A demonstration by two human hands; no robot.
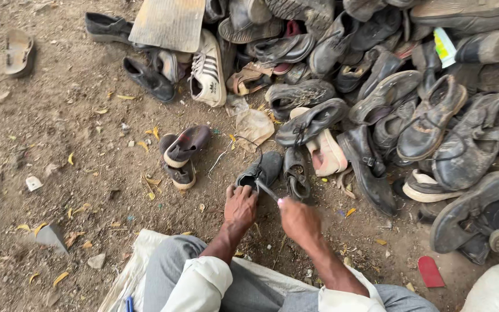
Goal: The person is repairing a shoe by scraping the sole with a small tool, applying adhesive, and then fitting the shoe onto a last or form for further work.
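Bare dirt ground strewn with yellow leaves, a heap of worn dark shoes banked along the far and right side. Just ahead of the knees, 1 small black shoe lying toe away and up to the right, long axis roughly in line with the left forearm, heel opening toward the left hand, fingers curled onto that heel rim. Right hand closed around a thin dark tool, tip angled up-left into the opening, slightly farther back than the left.
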